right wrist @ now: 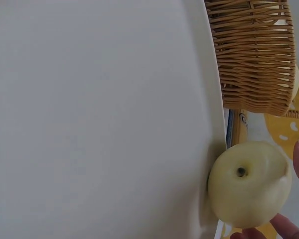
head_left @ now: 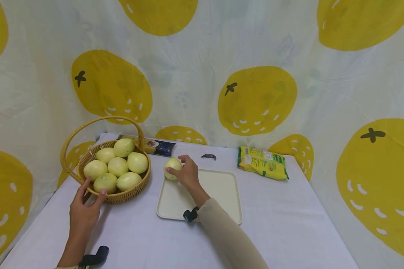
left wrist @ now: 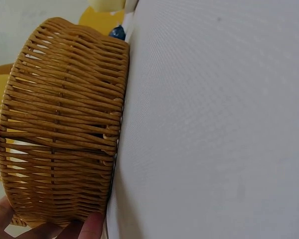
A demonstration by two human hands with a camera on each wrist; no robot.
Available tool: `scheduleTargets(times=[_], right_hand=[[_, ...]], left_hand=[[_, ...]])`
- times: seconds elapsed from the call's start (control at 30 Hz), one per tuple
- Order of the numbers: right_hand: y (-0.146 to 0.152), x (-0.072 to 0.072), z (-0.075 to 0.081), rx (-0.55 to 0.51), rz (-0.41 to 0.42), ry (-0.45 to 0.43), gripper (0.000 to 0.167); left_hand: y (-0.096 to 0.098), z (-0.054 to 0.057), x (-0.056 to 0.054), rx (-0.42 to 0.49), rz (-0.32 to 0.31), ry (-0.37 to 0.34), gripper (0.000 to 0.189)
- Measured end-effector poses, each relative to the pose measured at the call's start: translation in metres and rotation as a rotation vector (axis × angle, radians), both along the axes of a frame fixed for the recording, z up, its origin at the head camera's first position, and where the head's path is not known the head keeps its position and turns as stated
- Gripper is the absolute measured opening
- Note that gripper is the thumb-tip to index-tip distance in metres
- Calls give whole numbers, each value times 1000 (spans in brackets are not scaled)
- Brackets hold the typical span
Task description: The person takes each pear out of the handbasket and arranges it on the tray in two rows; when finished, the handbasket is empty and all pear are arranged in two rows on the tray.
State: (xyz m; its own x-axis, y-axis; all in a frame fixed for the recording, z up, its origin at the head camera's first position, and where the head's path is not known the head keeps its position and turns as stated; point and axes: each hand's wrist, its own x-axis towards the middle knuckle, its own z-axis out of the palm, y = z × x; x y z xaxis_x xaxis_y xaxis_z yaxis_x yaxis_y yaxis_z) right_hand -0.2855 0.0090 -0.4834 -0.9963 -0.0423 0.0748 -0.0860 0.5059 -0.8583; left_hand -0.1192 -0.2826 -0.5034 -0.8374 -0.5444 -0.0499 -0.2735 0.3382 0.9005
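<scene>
**Inspector:** Report the right hand.

**Assistant:** The right hand has fingers and thumb curled round one pale yellow-green fruit. The fruit sits at the tray's 10 o'clock corner, touching the rim; the right wrist view shows the fruit against the tray edge, a dark dimple facing the camera.

**Inspector:** And the left hand?

**Assistant:** The left hand touches the wicker basket at its 7 o'clock side, fingers spread fairly wide along the wall and rim. The left wrist view shows fingertips on the woven wall. Whether it truly grips, I cannot tell.

**Inspector:** Basket contents?

**Assistant:** Six like fruits, heaped. The basket stands just beside the tray, at its 9 o'clock.

**Inspector:** Other items on the table?

**Assistant:** A yellow packet at the tray's 2 o'clock, a dark packet behind the basket, and a small dark object at the tray's 12 o'clock.
</scene>
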Motion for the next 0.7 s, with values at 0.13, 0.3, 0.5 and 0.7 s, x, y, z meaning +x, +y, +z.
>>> scheduleTargets(times=[0.13,0.3,0.5,0.7], right_hand=[[-1,-1,2,29,-1,33,67],[-6,0,9,37,9,106,70],[-21,4,25,53,98,170,75],[-39,5,34,109,250,208,76]], left_hand=[[1,1,1,-4,1,-2,79],[3,2,2,-12,3,-4,79],[2,1,2,-13,7,0,79],[1,1,1,-7,4,-2,80]])
